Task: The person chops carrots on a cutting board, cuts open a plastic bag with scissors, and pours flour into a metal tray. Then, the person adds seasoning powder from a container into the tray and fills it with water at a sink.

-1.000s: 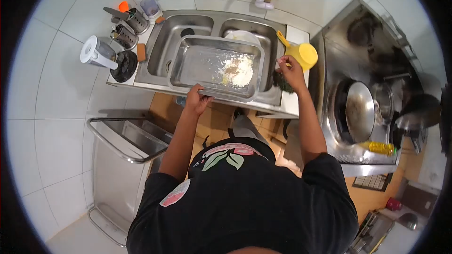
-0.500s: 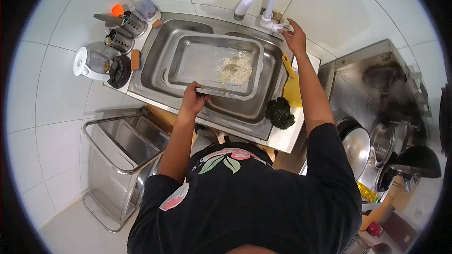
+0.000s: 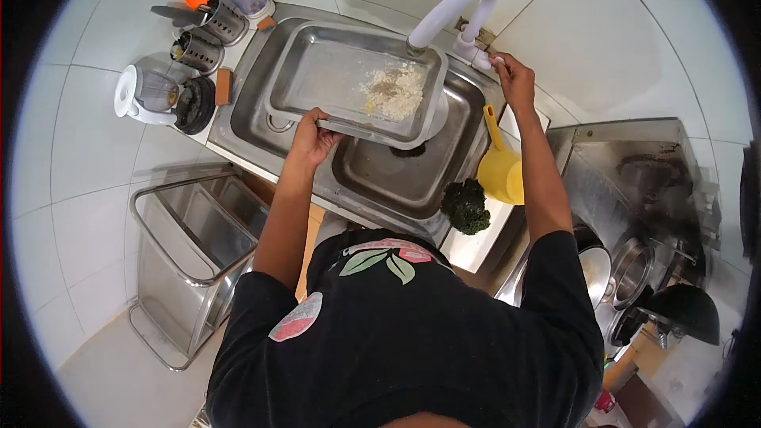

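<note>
My left hand (image 3: 313, 143) grips the near edge of a rectangular metal tray (image 3: 317, 71), which I hold over the sink (image 3: 372, 178). Toward the tray's right side lies a heap of pale flour-like powder (image 3: 396, 99) with a brownish patch. The white faucet (image 3: 444, 16) arches over the tray's far right corner, and no water shows at its mouth. At its base, the fingers of my right hand (image 3: 515, 83) are closed on the faucet handle (image 3: 485, 60).
Right of the sink are a yellow dipper (image 3: 501, 174) and a dark green clump (image 3: 466, 206). At left stand a blender jug (image 3: 151, 95), a stone mortar (image 3: 196, 105), metal utensil holders (image 3: 198, 53) and a brown block (image 3: 224, 86). A metal rack (image 3: 198, 254) stands lower left.
The tray has moved away from me, toward the faucet, its far right corner now under the spout. My right hand's fingers have closed on the handle. The view has shifted slightly.
</note>
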{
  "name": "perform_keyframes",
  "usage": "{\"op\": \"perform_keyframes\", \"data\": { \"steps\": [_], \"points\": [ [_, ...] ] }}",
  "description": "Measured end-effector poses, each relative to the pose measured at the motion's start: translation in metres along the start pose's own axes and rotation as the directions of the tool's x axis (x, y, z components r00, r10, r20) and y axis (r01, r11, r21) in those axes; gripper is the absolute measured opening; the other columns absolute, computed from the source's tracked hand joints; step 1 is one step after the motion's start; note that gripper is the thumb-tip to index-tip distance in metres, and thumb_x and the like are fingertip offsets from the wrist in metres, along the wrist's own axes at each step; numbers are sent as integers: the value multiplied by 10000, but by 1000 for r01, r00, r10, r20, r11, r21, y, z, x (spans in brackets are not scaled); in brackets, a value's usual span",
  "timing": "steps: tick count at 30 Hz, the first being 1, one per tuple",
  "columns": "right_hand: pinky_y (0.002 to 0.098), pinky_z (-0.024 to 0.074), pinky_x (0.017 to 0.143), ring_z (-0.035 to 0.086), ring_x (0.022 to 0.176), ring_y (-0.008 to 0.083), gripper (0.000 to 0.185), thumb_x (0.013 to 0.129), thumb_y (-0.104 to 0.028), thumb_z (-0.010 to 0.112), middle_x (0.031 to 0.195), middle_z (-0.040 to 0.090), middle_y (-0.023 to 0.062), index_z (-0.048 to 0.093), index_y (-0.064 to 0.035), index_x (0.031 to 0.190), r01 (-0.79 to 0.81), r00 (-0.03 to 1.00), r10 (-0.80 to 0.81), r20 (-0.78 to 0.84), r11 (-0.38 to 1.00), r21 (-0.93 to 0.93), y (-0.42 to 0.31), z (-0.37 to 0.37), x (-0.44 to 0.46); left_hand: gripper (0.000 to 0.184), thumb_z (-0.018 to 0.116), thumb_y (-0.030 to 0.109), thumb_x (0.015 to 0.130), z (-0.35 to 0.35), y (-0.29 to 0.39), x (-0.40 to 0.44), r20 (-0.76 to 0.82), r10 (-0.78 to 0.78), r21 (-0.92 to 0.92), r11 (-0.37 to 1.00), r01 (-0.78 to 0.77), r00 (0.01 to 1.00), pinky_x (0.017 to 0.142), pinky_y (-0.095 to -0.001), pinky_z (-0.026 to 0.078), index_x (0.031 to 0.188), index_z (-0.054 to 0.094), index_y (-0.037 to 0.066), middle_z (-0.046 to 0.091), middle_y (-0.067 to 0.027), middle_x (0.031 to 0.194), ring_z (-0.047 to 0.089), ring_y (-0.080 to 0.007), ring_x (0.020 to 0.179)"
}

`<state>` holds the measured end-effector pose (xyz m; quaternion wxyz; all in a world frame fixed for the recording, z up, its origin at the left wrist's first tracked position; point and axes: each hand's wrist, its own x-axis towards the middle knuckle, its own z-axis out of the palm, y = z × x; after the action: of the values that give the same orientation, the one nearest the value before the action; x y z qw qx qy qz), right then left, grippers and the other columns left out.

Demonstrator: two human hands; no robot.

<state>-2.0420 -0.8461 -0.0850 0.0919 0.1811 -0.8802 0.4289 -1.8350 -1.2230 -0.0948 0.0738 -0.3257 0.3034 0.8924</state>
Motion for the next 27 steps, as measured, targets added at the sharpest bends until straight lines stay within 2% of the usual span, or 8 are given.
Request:
{"op": "perform_keyframes", "data": {
  "steps": [5,8,11,17,20,23,26,27],
  "points": [
    [286,496,610,653,649,184,155,874,-119,631,831,697,113,694,-99,1015,50,996,-57,-62,994,-98,-16,0,-10,190,446,105,842,2,5,7,-38,-18,-58,998,16,999,811,-454,563,912,495,-65,591,-185,902,621,-316,826],
    [294,504,630,661,668,204,158,871,-123,634,866,699,108,695,-107,1016,-37,999,32,-43,992,-124,-23,-1,-11,179,451,106,845,1,8,7,-30,-33,-44,999,32,999,787,-451,571,889,502,-60,587,-182,899,620,-322,813],
    [249,461,567,578,588,96,185,874,-101,636,723,668,97,690,-114,1051,80,993,-92,-81,987,-137,-14,3,-12,177,467,92,850,7,11,1,0,-24,-19,1000,24,1000,806,-430,582,913,471,-73,570,-180,945,624,-301,833],
    [251,430,531,515,542,92,191,863,-95,652,690,642,106,698,-123,1046,80,990,-100,-98,978,-191,-16,4,-18,195,463,104,857,5,13,2,6,-9,48,999,9,1000,826,-440,574,933,467,-76,539,-189,981,607,-318,898],
    [254,427,523,514,534,97,191,860,-89,653,688,642,104,698,-125,1043,65,992,-86,-96,978,-197,-8,6,-20,206,457,101,859,8,15,1,47,-27,-13,1000,28,999,841,-447,568,948,459,-84,538,-171,959,606,-317,899],
    [241,457,571,577,588,97,171,871,-93,640,704,659,90,694,-96,1033,63,995,-75,-64,981,-183,-19,1,-15,214,454,97,858,0,13,5,96,-44,-32,998,47,994,833,-439,573,962,454,-89,543,-176,976,610,-312,900],
    [329,481,580,610,574,220,191,868,-232,653,736,668,136,697,-89,986,-51,997,42,-61,987,-153,-8,-5,8,211,455,99,858,-8,9,6,76,-34,-16,999,35,997,833,-441,573,954,453,-89,549,-180,982,617,-306,879],
    [315,484,597,626,595,200,233,869,-280,654,733,677,126,694,-84,988,-121,993,122,0,981,-154,6,-6,18,213,458,103,860,-10,6,3,58,-43,-2,999,43,997,832,-445,572,959,452,-85,553,-181,986,620,-310,881]
  ]
}}
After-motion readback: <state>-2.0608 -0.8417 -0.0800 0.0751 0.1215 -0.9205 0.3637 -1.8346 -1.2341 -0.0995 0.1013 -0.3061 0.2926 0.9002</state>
